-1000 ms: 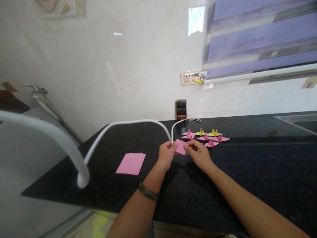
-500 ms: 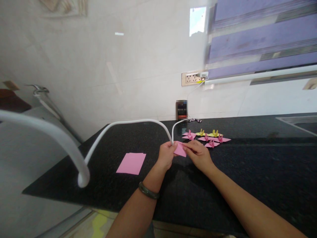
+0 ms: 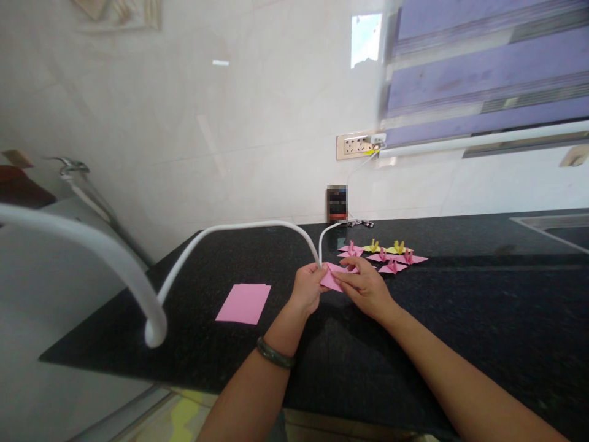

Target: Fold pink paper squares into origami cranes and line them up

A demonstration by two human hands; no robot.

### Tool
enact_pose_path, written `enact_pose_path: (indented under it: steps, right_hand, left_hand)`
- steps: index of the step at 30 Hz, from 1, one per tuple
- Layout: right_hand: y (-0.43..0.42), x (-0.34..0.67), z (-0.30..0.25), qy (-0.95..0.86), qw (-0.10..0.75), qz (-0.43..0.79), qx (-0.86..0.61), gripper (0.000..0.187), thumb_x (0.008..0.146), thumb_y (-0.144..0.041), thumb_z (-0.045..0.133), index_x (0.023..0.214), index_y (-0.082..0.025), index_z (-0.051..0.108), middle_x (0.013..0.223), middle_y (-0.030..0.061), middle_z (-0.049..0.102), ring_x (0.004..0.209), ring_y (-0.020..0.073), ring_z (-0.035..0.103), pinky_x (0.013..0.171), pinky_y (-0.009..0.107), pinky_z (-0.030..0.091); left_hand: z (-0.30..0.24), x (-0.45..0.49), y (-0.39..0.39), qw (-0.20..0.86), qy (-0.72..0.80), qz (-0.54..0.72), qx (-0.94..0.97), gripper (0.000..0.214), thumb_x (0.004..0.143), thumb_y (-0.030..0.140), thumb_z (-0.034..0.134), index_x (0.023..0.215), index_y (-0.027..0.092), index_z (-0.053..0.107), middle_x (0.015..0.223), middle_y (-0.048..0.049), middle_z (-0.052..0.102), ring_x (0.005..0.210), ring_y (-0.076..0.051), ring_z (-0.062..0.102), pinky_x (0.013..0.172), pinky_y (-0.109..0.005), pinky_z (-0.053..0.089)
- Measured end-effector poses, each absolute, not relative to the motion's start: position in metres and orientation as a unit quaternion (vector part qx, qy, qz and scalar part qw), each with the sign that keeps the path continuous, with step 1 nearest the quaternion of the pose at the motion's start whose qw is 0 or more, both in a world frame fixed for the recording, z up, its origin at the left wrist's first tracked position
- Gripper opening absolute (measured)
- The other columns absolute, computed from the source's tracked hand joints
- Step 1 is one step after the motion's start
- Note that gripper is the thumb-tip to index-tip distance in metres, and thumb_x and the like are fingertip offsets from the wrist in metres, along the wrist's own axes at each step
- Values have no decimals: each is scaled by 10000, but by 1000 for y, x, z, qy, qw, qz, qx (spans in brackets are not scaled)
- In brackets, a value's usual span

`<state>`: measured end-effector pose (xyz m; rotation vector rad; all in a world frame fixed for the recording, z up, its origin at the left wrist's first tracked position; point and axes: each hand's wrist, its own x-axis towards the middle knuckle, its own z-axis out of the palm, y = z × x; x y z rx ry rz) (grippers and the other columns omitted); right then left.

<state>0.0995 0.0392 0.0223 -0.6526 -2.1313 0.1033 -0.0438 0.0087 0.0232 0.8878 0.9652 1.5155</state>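
Over the black counter (image 3: 193, 344), a folded piece of pink origami paper (image 3: 329, 282) is held between both hands. My left hand (image 3: 307, 288) pinches its left side, thumb on top. My right hand (image 3: 365, 285) is closed on the right part, its fingers pressing along a fold. Part of the paper is hidden behind the right fingers. Just beyond and to the right sit several folded paper cranes, pink ones (image 3: 392, 267) and yellow ones (image 3: 399, 247). A small stack of pink paper squares (image 3: 243, 304) lies left of my left hand.
A white flexible stand (image 3: 239, 226) arches across the left side toward my hands. Against the wall stands a phone-like device (image 3: 337, 204) with a blurred screen, below a wall socket (image 3: 354, 146). A sink edge (image 3: 543, 230) shows at the far right.
My right fingers have shifted on the pink paper, and more of a pointed flap now shows under them. My left hand keeps its hold in nearly the same spot.
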Motion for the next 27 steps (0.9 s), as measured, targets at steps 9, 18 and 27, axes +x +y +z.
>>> enact_pose_path:
  steps: [9, 18, 27]
  right_hand:
    - [35, 101, 28, -872, 413, 23, -261, 188, 737, -251, 493, 860, -262, 635, 964, 63, 496, 865, 182, 463, 721, 321, 408]
    - [32, 98, 28, -852, 445, 107, -254, 164, 741, -273, 477, 773, -225, 631, 880, 57, 525, 822, 169, 484, 705, 312, 410]
    - [40, 93, 13, -767, 410, 312, -383, 248, 701, -397, 482, 706, -157, 548, 579, -3, 510, 529, 105, 449, 487, 220, 371]
  left_hand:
    - [23, -45, 10, 557, 404, 637, 348, 248, 614, 306, 594, 741, 94, 569, 625, -35, 554, 504, -98, 508, 495, -270, 448]
    - [20, -43, 10, 535, 412, 640, 368, 261, 584, 324, 631, 685, 94, 558, 574, -16, 544, 460, -68, 482, 456, -203, 395]
    - [23, -40, 9, 484, 454, 637, 391, 270, 576, 328, 635, 706, 99, 571, 568, -5, 539, 467, -69, 481, 463, -197, 378]
